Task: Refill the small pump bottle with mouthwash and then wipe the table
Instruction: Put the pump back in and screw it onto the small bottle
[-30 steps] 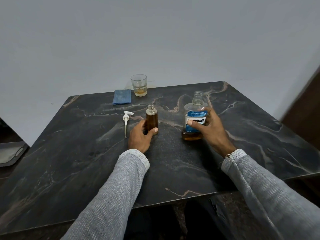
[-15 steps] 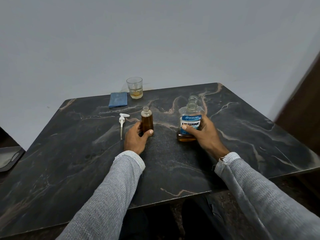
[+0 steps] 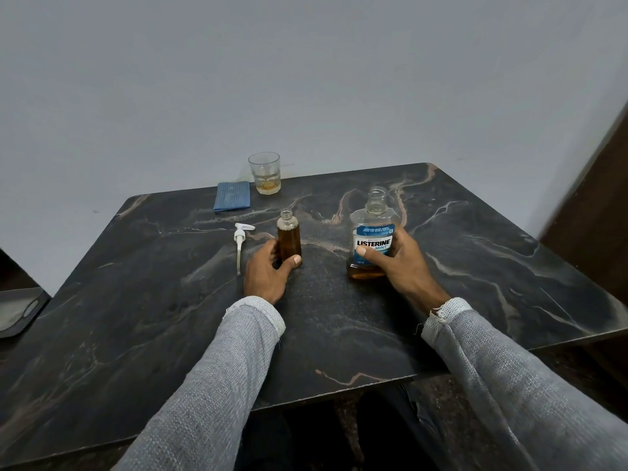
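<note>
The small bottle [image 3: 289, 236] stands upright and uncapped on the dark marble table [image 3: 475, 266], nearly full of amber liquid. My left hand [image 3: 266, 274] grips its lower part, thumb in front. To the right stands the uncapped mouthwash bottle [image 3: 373, 229] with a blue label and a little amber liquid at its bottom. My right hand [image 3: 402, 266] holds it round the label. The white pump head [image 3: 240, 240] with its tube lies flat on the table, left of the small bottle. A folded blue cloth [image 3: 232, 196] lies near the table's far edge.
A glass tumbler [image 3: 264, 173] with a little amber liquid stands by the wall, right of the cloth. A grey wall runs behind the table. A dark tray-like object [image 3: 20, 311] sits beyond the table's left edge. A brown panel [image 3: 598, 198] rises at the right.
Both hands keep their hold on the two bottles, which stay standing on the table. Only the camera view has tilted slightly.
</note>
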